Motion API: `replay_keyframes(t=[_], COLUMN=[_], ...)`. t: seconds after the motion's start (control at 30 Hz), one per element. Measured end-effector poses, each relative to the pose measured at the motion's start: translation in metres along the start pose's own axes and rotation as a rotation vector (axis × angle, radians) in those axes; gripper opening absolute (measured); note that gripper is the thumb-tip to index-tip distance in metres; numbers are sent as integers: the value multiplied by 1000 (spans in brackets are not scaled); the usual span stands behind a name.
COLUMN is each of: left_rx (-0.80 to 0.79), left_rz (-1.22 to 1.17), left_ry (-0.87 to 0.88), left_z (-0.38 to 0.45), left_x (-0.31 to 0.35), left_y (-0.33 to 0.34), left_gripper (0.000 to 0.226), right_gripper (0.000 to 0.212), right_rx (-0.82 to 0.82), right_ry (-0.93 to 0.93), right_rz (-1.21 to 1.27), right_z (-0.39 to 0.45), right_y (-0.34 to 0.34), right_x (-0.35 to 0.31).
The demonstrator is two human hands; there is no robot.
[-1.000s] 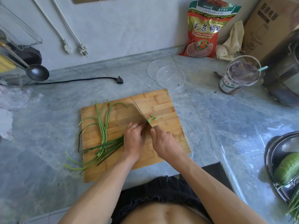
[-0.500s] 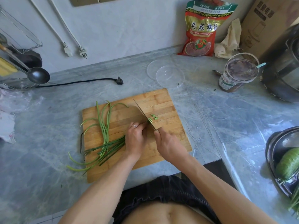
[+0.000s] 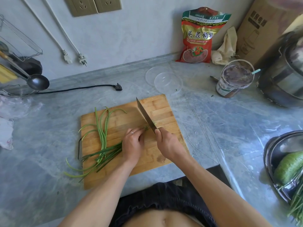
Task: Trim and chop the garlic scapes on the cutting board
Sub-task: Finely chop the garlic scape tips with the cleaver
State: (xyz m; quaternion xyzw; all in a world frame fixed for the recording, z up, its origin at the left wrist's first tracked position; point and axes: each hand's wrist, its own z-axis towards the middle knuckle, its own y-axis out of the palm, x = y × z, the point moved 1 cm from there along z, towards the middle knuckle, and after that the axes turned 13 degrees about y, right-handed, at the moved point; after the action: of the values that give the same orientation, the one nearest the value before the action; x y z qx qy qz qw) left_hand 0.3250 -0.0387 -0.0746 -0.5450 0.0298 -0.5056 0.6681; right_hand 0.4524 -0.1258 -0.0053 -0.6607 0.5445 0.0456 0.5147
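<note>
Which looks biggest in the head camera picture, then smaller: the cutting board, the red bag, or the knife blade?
1. cutting board
2. red bag, though it stands farther from the camera, so its rank is less sure
3. knife blade

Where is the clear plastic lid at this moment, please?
In the head view, the clear plastic lid lies flat on the grey counter, just beyond the far right corner of the cutting board, left of the brown jar.

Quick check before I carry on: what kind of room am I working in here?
Most likely a home kitchen. A wooden cutting board with garlic scapes lies on a grey stone counter, a ladle hangs by a wire rack, and wall sockets sit above.
</note>
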Motion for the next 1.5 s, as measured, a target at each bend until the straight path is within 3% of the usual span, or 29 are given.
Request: replay_keyframes(t=[0.23, 0.87, 1.03, 1.17, 1.5], left_rx=[-88, -25, -14, -41, -84], left_rz=[32, 28, -18, -45, -60], left_ry=[19, 2, 23, 22, 21], left_z=[-4, -1, 1, 1, 2], left_x=[-9, -5, -4, -8, -11], left_y=[2, 4, 2, 3, -1], left_gripper=[42, 39, 35, 33, 32], right_gripper=[39, 38, 62, 39, 35], right_rx=[10, -20, -19, 25, 39], right_ry=[-33, -84, -94, -71, -90], right_rz=[30, -111, -182, -149, -228], right_z=[-5, -20, -13, -9, -23], right_y=[-8, -5, 9, 10, 18], right_x=[8, 6, 12, 9, 4])
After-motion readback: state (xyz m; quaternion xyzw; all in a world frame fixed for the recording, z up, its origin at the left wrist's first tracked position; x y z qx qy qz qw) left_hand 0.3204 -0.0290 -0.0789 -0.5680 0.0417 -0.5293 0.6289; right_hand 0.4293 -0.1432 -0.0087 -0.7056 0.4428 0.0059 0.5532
